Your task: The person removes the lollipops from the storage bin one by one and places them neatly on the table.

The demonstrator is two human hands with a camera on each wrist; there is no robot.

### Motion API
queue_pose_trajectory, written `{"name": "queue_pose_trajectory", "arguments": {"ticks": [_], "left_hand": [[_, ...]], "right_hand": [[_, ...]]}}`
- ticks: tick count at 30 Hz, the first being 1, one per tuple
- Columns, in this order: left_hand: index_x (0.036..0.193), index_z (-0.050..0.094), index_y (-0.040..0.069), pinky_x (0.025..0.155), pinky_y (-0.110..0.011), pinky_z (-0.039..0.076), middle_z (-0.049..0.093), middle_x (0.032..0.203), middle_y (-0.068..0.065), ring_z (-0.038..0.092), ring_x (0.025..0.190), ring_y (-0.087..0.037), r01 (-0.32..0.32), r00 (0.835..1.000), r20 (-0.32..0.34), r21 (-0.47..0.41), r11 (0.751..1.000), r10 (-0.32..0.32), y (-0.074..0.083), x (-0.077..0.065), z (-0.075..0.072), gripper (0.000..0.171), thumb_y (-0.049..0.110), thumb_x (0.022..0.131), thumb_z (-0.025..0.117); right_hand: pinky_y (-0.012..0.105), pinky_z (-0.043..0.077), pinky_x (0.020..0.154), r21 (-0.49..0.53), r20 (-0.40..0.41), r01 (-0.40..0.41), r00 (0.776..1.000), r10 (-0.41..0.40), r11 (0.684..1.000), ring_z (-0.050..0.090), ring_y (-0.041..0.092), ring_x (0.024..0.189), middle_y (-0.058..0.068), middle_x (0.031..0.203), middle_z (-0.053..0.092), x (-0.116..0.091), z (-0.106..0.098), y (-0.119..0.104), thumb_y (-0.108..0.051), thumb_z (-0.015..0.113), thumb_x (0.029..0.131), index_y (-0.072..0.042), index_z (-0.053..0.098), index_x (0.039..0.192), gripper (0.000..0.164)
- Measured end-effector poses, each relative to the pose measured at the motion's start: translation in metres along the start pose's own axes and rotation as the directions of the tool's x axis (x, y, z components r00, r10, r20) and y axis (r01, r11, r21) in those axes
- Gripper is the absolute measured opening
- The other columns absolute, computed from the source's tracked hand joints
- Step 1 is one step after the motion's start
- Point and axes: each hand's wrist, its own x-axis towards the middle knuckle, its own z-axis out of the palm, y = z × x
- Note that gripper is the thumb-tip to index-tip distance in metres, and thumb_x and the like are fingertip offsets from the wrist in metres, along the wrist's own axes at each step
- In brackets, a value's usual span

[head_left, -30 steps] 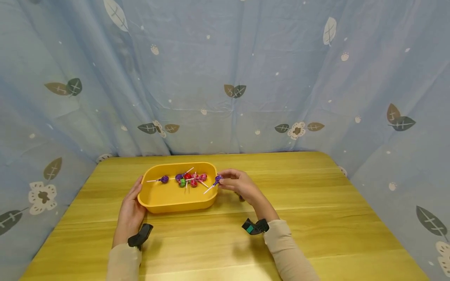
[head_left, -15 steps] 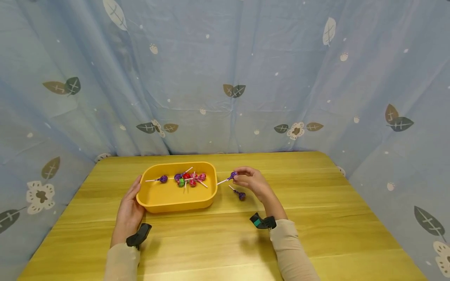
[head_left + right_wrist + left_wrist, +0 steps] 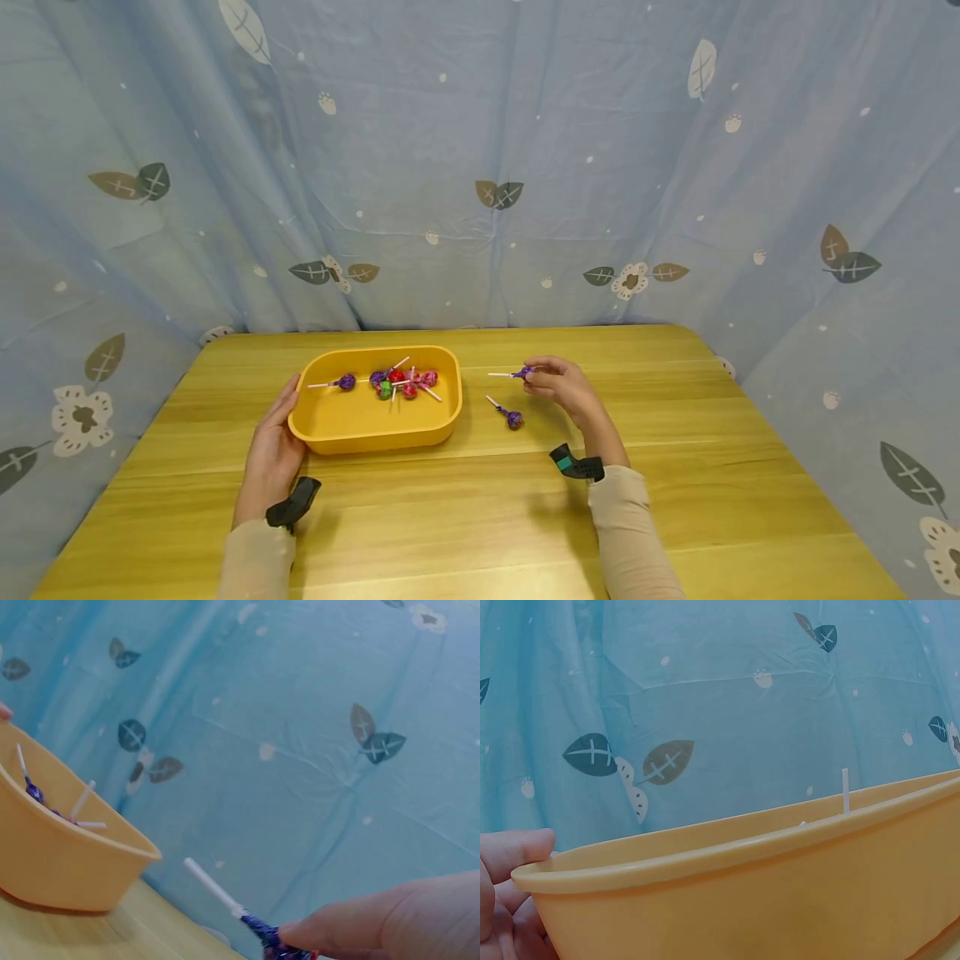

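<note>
Lollipop pinched head-end in right grip, stick pointing left.

We see a pale blue curtain hanging in soft folds across the back and both sides, printed with white flowers, brown and dark green leaves and small white spots. Below it, we find a yellowish wood-grain surface with rounded far corners.
</note>
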Motion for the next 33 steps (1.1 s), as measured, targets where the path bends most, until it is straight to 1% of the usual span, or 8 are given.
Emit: {"name": "queue_pose_trajectory", "arguments": {"ticks": [6, 10, 13, 16, 20, 23, 26, 33], "left_hand": [[0.156, 0.010, 0.023, 0.115, -0.027, 0.010, 0.000, 0.160, 0.013, 0.003, 0.145, -0.007, 0.006, 1.000, -0.002, -0.001, 1.000, -0.006, 0.001, -0.001, 0.002, 0.060, 0.012, 0.105, 0.041], [0.156, 0.010, 0.023, 0.115, -0.027, 0.011, 0.000, 0.160, 0.013, 0.003, 0.145, -0.007, 0.008, 1.000, -0.004, 0.005, 1.000, -0.008, 0.001, -0.002, 0.002, 0.060, 0.012, 0.105, 0.040], [0.156, 0.010, 0.023, 0.115, -0.027, 0.011, 0.000, 0.160, 0.014, 0.003, 0.145, -0.007, 0.009, 1.000, -0.006, 0.003, 1.000, -0.009, 0.002, -0.002, 0.002, 0.061, 0.012, 0.105, 0.041], [0.156, 0.009, 0.023, 0.115, -0.027, 0.011, -0.001, 0.160, 0.014, 0.004, 0.145, -0.006, 0.009, 1.000, -0.006, 0.011, 1.000, -0.009, 0.001, -0.002, 0.001, 0.061, 0.012, 0.105, 0.041], [0.156, 0.012, 0.024, 0.115, -0.027, 0.011, -0.001, 0.160, 0.014, 0.003, 0.145, -0.007, 0.008, 1.000, -0.001, 0.014, 1.000, -0.008, 0.001, -0.002, 0.000, 0.060, 0.012, 0.105, 0.041], [0.155, 0.019, 0.026, 0.115, -0.027, 0.011, 0.000, 0.160, 0.013, 0.004, 0.145, -0.007, 0.006, 1.000, -0.003, 0.001, 1.000, -0.006, 0.001, -0.001, -0.001, 0.057, 0.012, 0.105, 0.041], [0.155, 0.021, 0.026, 0.115, -0.027, 0.011, 0.001, 0.160, 0.013, 0.004, 0.145, -0.007, 0.003, 1.000, -0.007, -0.006, 1.000, -0.003, 0.000, -0.002, -0.001, 0.056, 0.012, 0.105, 0.042], [0.156, 0.011, 0.024, 0.115, -0.027, 0.010, 0.000, 0.160, 0.013, 0.004, 0.145, -0.007, 0.002, 1.000, -0.009, 0.003, 1.000, -0.002, 0.000, -0.001, -0.001, 0.060, 0.012, 0.105, 0.041]], "right_hand": [[0.053, 0.045, 0.096, -0.068, 0.000, -0.034, 0.999, 0.034, 0.997, 0.063, 0.040, 0.104, 0.021, 0.106, 0.062, 0.001, -0.005, 0.003, 0.000, 0.060, 0.094, 0.015, 0.053, 0.122, 0.032], [0.049, 0.049, 0.092, -0.121, -0.016, -0.087, 0.996, 0.085, 0.989, 0.063, 0.041, 0.102, 0.022, 0.104, 0.063, 0.000, -0.004, 0.004, -0.002, 0.061, 0.094, 0.013, 0.057, 0.116, 0.027], [0.045, 0.053, 0.087, -0.167, -0.035, -0.124, 0.992, 0.119, 0.978, 0.065, 0.038, 0.098, 0.022, 0.101, 0.065, 0.000, -0.003, 0.006, -0.004, 0.062, 0.094, 0.013, 0.059, 0.113, 0.025], [0.041, 0.057, 0.080, -0.212, -0.055, -0.158, 0.987, 0.149, 0.964, 0.068, 0.034, 0.090, 0.021, 0.096, 0.067, 0.000, -0.003, 0.009, -0.007, 0.063, 0.094, 0.011, 0.062, 0.108, 0.023], [0.040, 0.058, 0.074, -0.291, -0.042, -0.174, 0.985, 0.169, 0.941, 0.069, 0.030, 0.081, 0.020, 0.091, 0.068, -0.001, -0.004, 0.012, -0.010, 0.063, 0.094, 0.009, 0.065, 0.105, 0.021], [0.038, 0.058, 0.072, -0.351, -0.029, -0.177, 0.984, 0.178, 0.919, 0.068, 0.028, 0.078, 0.018, 0.088, 0.068, -0.002, -0.003, 0.012, -0.011, 0.064, 0.093, 0.008, 0.066, 0.104, 0.022], [0.036, 0.058, 0.071, -0.396, -0.033, -0.181, 0.983, 0.183, 0.900, 0.068, 0.026, 0.076, 0.015, 0.086, 0.069, -0.003, -0.003, 0.013, -0.014, 0.066, 0.093, 0.007, 0.067, 0.104, 0.024], [0.035, 0.058, 0.071, -0.436, -0.047, -0.195, 0.980, 0.194, 0.878, 0.068, 0.024, 0.076, 0.013, 0.087, 0.069, -0.003, -0.003, 0.014, -0.017, 0.067, 0.093, 0.006, 0.067, 0.105, 0.026]]}}
